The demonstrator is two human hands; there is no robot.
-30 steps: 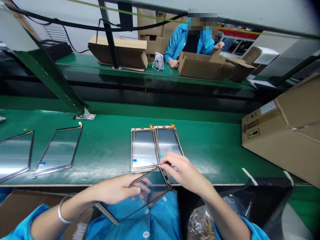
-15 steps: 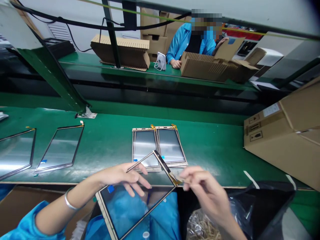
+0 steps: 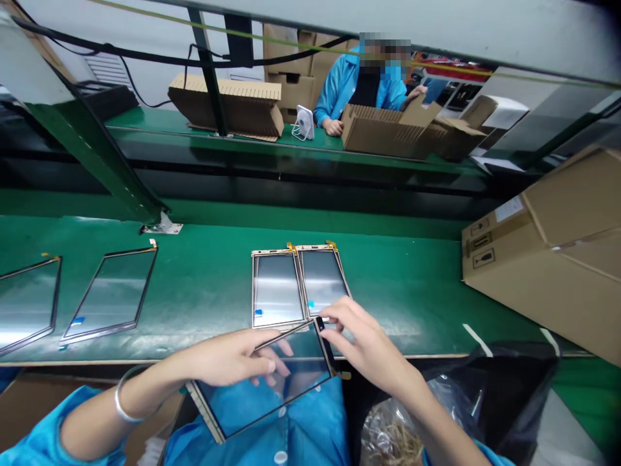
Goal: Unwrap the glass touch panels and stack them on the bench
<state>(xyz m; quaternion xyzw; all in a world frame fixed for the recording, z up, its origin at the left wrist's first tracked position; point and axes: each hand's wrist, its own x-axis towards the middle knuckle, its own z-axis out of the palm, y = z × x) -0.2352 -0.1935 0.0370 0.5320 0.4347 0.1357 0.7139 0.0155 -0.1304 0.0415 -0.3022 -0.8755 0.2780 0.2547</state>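
In my left hand (image 3: 233,357) is a see-through touch screen panel (image 3: 305,370) with a dark border, tilted above the table's front edge. My left thumb lies on one side, and the fingers show through the glass. My right hand (image 3: 361,340) is at the panel's upper right corner, thumb and index finger closed around that corner. A small gold flex cable (image 3: 343,375) sticks out from the panel's right end. Just beyond lie two stacks of similar panels side by side, the left stack (image 3: 279,291) and the right stack (image 3: 323,281), with blue tabs.
Two more panels lie on the left of the green table (image 3: 388,272), one of them whole in view (image 3: 114,291). A cardboard box (image 3: 548,239) stands at right. Below it hangs a black plastic bag (image 3: 504,395). Across the bench, a person in blue (image 3: 339,84) handles cardboard.
My right hand has moved from the flex cable up to the panel's upper corner. The panel has tipped flatter, and the whole view has shifted slightly.
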